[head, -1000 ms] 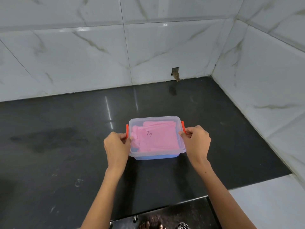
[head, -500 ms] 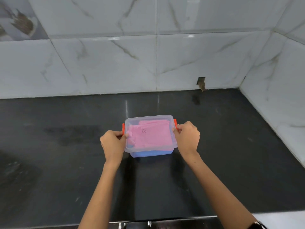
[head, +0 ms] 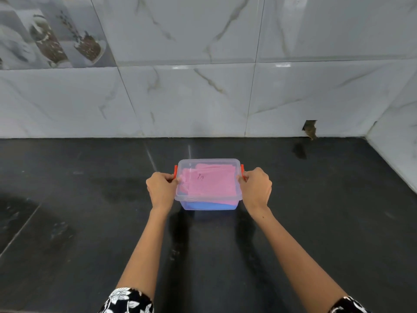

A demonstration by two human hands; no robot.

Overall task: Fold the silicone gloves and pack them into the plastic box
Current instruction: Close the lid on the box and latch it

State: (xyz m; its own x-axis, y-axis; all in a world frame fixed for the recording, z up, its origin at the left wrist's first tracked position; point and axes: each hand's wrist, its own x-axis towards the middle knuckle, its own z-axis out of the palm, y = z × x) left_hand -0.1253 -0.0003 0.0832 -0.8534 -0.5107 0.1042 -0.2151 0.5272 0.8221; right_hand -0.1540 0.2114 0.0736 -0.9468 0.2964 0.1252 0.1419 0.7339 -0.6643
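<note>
- A wall of white marble-veined tiles (head: 203,91) fills the upper half of the view and turns a corner at right; one tile at upper left carries a printed picture of jars (head: 65,41).
- A glossy black countertop (head: 79,211) runs from the wall toward the camera, its surface dulled by smears and faint reflections.
- Two bare forearms reach forward from black-and-white floral sleeves (head: 126,300) at the bottom edge.
- The clear plastic box (head: 208,205) sits on the countertop at centre, well short of the wall, its transparent lid on top and the box flanked by both hands.
- Folded pink silicone gloves (head: 208,184) lie inside the box under the lid — a layer of blue shows beneath them through the front wall.
- The left hand (head: 160,192) curls its fingers around the orange latch (head: 175,171) on the box's left side.
- The right hand (head: 257,188) grips the matching orange clip (head: 242,169) on the right side.
- A small chipped hole (head: 310,128) breaks the tile at the wall's base, far right.
</note>
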